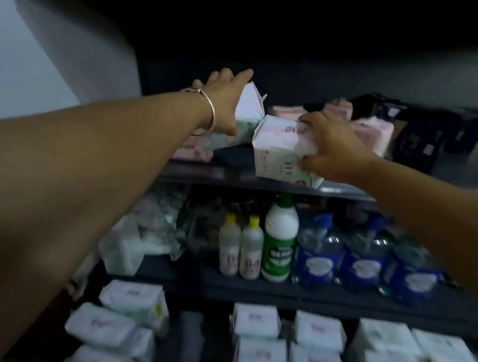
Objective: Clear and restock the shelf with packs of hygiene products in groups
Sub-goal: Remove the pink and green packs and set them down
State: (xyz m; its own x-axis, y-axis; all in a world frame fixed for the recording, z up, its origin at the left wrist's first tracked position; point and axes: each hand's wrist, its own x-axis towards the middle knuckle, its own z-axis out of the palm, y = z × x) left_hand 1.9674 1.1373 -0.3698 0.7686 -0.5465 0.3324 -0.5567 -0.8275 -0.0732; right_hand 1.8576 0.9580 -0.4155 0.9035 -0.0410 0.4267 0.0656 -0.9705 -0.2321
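Observation:
On the dark upper shelf [261,180] my left hand [226,102], with a thin bangle at the wrist, lies flat against the side of a white and green pack [250,113] standing at the left. My right hand [331,146] grips a second white and pink pack [277,149] that tilts over the shelf's front edge. Pink packs [368,133] lie just behind the right hand, and another pink pack [193,152] shows under my left wrist.
Dark purple packs [415,135] stand further right on the same shelf. The shelf below holds two small yellow-capped bottles [239,246], a green and white bottle [280,239] and blue-labelled water bottles [365,260]. Several white packs [313,353] lie on the lowest level.

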